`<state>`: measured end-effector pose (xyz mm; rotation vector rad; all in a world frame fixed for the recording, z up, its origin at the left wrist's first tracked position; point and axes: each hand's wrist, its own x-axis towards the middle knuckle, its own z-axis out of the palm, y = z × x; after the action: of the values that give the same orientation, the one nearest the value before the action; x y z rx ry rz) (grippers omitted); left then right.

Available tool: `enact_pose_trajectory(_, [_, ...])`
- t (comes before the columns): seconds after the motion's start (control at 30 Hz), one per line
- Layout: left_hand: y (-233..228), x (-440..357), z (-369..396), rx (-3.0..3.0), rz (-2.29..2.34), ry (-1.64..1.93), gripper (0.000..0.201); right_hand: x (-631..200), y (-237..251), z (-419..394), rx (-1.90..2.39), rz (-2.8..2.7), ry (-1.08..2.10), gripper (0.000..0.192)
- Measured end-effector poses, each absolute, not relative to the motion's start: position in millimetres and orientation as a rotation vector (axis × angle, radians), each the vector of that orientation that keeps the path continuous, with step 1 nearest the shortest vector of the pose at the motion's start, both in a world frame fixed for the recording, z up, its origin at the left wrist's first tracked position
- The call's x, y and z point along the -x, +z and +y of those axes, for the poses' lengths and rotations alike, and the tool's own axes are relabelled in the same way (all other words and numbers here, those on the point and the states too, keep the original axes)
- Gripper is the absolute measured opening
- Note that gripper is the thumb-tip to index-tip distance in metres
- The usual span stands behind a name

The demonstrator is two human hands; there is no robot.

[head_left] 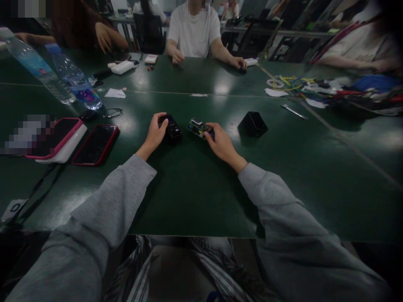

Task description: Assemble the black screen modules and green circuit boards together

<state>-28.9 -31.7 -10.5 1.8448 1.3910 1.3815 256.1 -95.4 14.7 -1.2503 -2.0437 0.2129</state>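
Observation:
My left hand (157, 131) is closed around the side of a black box-shaped device (173, 129), its thumb lying over the upper edge. Small pale markings show on the device's face. Between the thumb and fingers of my right hand (221, 141) is a green circuit board (197, 127) with small electronic parts on it. The board and the device are close together but apart. To the right of my right hand stands a black open-topped casing (253, 124) on the green table (189, 188).
Left are two water bottles (77, 79), a red-edged phone (96, 144) and a pink-cased phone (58, 136). Right lie a small metal wrench (294, 112) and tangled cables (330, 90). Across the table sits a person in a white shirt (195, 31), one hand on a small dark object.

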Motion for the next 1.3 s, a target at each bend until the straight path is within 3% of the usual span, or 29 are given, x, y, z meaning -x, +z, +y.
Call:
enact_pose_trajectory(0.57, [-7, 27, -35, -1.848, 1.396, 1.368, 0.029, -265, 5, -83, 1.332, -1.87, 0.047, 0.038])
enact_pose_trajectory(0.93, [-9, 29, -34, -1.901, 1.388, 1.344, 0.03, -279, 6, -76, 1.476, -1.699, 0.118, 0.032])
enact_pose_trajectory(1.3, [-14, 29, -28, -1.783, 1.27, 1.448, 0.029, -287, 0, -69, 1.471, -1.67, -0.011, 0.055])
